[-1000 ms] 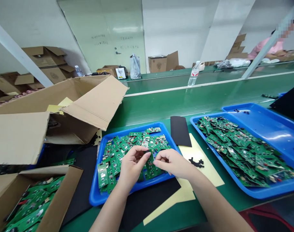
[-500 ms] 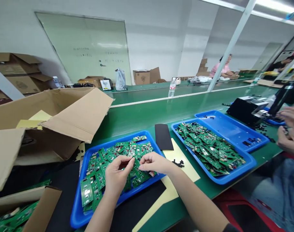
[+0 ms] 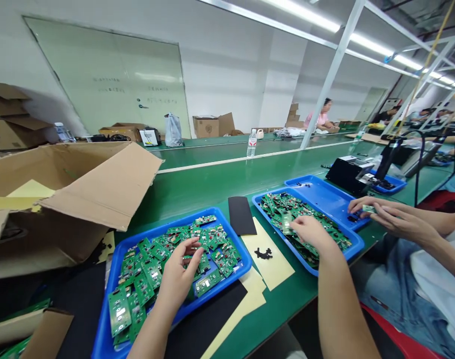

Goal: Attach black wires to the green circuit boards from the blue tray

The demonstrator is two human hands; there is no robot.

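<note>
My left hand (image 3: 182, 267) hovers over the left blue tray (image 3: 104, 319), thumb and fingers apart with nothing between them. Green circuit boards (image 3: 152, 274) lie in layers beneath it. Over the right blue tray (image 3: 257, 200), my right hand (image 3: 312, 233) pinches a circuit board (image 3: 287, 223), which is smeared by motion. More green boards (image 3: 324, 222) are heaped in that tray. Between the trays, small black parts (image 3: 263, 254) rest on yellow paper (image 3: 275, 271).
An open cardboard box (image 3: 100, 184) stands at left, with a smaller box (image 3: 51, 331) of boards below it. At right, a co-worker's hands (image 3: 391, 214) hold a small board near another blue tray (image 3: 305, 185). A black pad (image 3: 242, 215) and a water bottle (image 3: 251, 144) are farther back.
My right hand has moved away from my left, across to the right tray, carrying a board. My left fingers have opened. The view has swung to the right.
</note>
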